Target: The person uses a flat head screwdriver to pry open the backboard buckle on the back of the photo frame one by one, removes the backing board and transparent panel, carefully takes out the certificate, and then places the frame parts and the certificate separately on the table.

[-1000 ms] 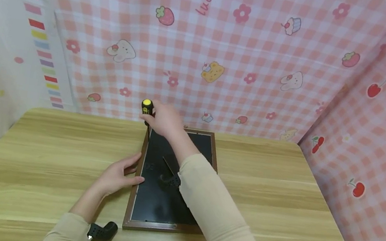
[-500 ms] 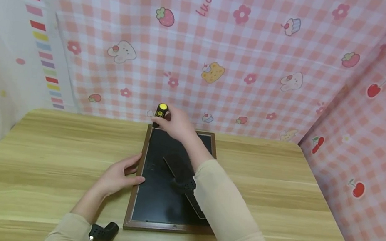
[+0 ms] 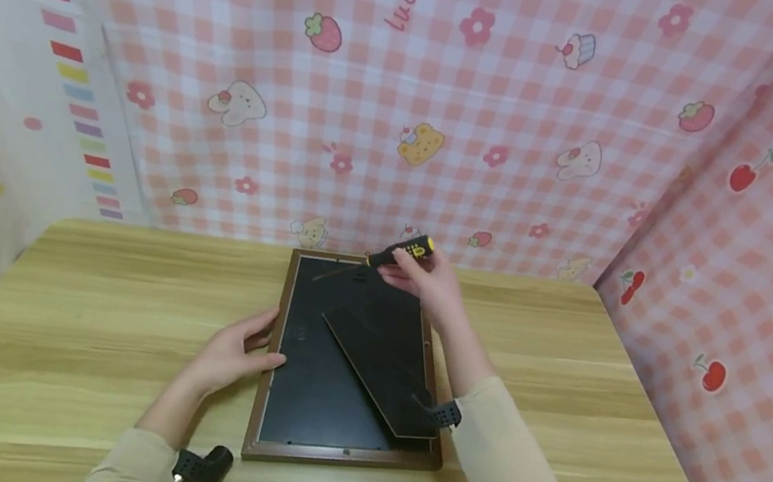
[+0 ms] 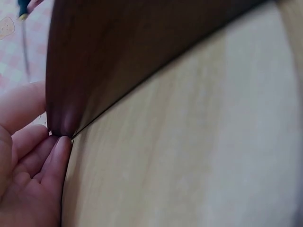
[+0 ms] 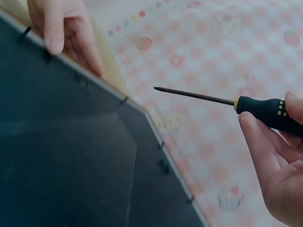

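A picture frame [image 3: 322, 455] with a brown rim lies face down on the table, its black backing board [image 3: 309, 393] facing up. Attached to that board is a black easel stand [image 3: 375, 361], slanting to the right. My left hand [image 3: 232, 356] holds the frame's left side, thumb over the rim and fingers against the outer edge. Above the far end of the frame, my right hand [image 3: 434, 286] grips a black and yellow screwdriver [image 3: 401, 252] by its handle. Its shaft points left, and the right wrist view shows the tip [image 5: 158, 88] apart from the frame.
Small dark tabs [image 5: 162, 145] line the inner edge of the rim. The wood-grain table [image 3: 548, 368] extends on both sides of the frame. A pink checked curtain [image 3: 380, 88] hangs close behind the table, with another patterned cloth [image 3: 717, 310] on the right.
My right hand has moved right from the frame's far left corner. The screwdriver has gone from upright to nearly level, away from the rim. My left hand has stayed put.
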`<state>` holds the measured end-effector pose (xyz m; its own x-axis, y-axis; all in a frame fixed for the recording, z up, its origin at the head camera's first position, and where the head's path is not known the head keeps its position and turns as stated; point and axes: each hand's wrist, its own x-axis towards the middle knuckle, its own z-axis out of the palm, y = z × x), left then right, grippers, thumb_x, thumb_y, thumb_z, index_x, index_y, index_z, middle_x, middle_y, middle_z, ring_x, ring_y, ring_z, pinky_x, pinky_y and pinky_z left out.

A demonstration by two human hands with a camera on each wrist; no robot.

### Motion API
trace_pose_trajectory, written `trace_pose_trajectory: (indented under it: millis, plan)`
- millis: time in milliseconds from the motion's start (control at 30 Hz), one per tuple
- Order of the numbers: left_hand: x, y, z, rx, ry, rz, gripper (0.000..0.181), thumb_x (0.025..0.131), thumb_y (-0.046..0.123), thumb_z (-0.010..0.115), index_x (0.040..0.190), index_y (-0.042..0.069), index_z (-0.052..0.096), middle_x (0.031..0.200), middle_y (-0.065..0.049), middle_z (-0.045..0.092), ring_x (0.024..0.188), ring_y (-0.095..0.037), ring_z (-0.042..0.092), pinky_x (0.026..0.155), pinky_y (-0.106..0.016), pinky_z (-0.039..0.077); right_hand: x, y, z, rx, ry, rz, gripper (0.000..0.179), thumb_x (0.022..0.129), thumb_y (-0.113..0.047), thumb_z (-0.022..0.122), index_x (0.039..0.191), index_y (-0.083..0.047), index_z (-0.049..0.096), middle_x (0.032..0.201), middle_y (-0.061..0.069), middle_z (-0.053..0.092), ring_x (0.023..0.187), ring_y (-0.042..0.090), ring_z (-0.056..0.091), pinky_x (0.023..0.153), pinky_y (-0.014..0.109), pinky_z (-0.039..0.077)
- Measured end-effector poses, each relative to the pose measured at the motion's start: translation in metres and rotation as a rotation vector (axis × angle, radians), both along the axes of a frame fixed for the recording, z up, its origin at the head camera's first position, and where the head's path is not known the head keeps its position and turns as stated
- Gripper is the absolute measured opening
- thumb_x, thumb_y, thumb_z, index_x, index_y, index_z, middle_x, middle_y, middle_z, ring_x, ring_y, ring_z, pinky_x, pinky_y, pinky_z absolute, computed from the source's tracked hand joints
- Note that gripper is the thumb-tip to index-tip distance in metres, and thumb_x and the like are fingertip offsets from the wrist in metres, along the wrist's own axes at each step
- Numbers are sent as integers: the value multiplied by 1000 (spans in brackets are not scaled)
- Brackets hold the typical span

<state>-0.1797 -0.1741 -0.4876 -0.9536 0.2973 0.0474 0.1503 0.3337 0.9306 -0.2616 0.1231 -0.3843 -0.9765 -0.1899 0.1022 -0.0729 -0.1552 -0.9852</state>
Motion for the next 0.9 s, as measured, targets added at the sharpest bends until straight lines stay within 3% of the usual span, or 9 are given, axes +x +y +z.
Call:
trace_pose_trajectory:
  millis: [300, 500, 767, 900]
  plan:
    - [0, 2, 1, -29, -10, 16, 81, 88, 12, 77, 152, -4, 30, 157, -25, 26, 132, -43, 44, 107, -43, 40, 32, 66, -39, -186, -52, -12, 15, 104, -4, 49, 116, 6, 48, 94, 13, 72, 83, 21, 73, 82, 34, 57]
    - [-2, 2, -2, -32, -4, 13, 83, 88, 14, 78, 152, -5, 30, 157, -26, 26, 132, -44, 44, 106, -45, 39, 56, 109, -57, -306, -93, -7, 14, 105, -3, 45, 111, 1, 56, 95, 15, 74, 88, 22, 73, 84, 31, 56]
    - [-1, 1, -3, -28, -10, 3, 83, 88, 14, 77, 153, -4, 29, 158, -25, 25, 133, -43, 43, 107, -45, 39, 83, 164, -79, -464, -66, 72, 27, 103, 7, 41, 111, 2, 65, 108, 22, 70, 98, 28, 71, 91, 34, 52]
    - [-1, 0, -4, -30, -11, 5, 83, 88, 14, 77, 153, -3, 29, 158, -25, 25, 133, -44, 43, 107, -45, 39, 94, 189, -89, -483, 8, 77, 29, 100, 14, 39, 106, 5, 66, 109, 25, 69, 99, 31, 70, 91, 36, 52]
